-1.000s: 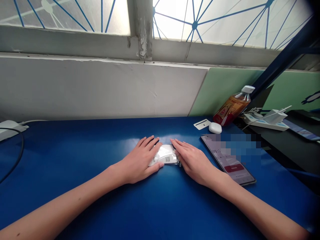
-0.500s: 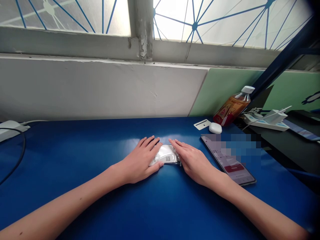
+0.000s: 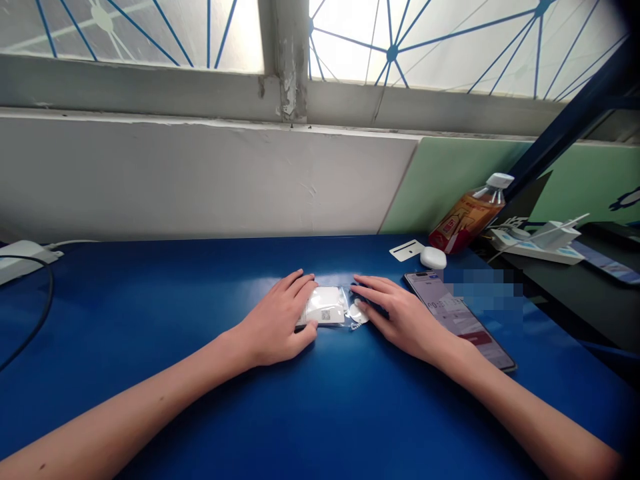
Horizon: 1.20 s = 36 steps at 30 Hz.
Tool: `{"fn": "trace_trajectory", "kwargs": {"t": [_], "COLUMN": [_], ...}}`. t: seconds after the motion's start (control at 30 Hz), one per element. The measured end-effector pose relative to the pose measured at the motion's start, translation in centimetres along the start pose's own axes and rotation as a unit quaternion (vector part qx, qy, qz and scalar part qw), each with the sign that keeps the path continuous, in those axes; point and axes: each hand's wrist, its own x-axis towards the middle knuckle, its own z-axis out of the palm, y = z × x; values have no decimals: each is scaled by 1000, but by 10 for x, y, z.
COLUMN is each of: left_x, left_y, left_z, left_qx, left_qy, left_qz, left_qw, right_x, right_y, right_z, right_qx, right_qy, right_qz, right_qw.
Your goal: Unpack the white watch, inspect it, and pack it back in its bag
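A flat white packet (image 3: 329, 304) in clear plastic, with a small square code printed on it, lies on the blue table. My left hand (image 3: 280, 320) covers its left end, fingers along the far side and thumb at the near edge. Just right of the packet is a small white round piece (image 3: 358, 312) with a short beaded-looking strip beside it; its kind I cannot make out. My right hand (image 3: 397, 313) reaches over from the right, fingers spread, fingertips at the round piece's right edge. Nothing shows gripped in it.
Right of my right hand lies a phone (image 3: 463, 323). Behind it are a white earbud case (image 3: 433, 257), a white card (image 3: 407, 251) and a leaning drink bottle (image 3: 470, 215). A power strip (image 3: 537, 245) sits far right; a white adapter (image 3: 23, 260) with a black cable is at left.
The packet and my left hand have shifted slightly left. My right hand has drawn right, off the packet's end, and its fingers have spread, showing the white round piece.
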Motion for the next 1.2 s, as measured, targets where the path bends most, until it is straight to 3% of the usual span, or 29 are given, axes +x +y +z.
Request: {"fn": "trace_trajectory", "kwargs": {"t": [0.53,0.9,1.2], "left_x": [0,1,2], "left_y": [-2,-1,1], "left_z": [1,0,-3], "left_qx": [-13,-46,-65], "left_qy": [-8,5,22], "left_qz": [-6,12,34], "left_qw": [1000,999,997], "right_x": [-1,0,4], "right_y": [7,4,-5], "right_z": [-13,-12,-1], "right_qx": [-27,53,83], "right_qy": [-71,-1,-25], "right_qz": [7,-10,-10], "right_qw": [997,999,996]}}
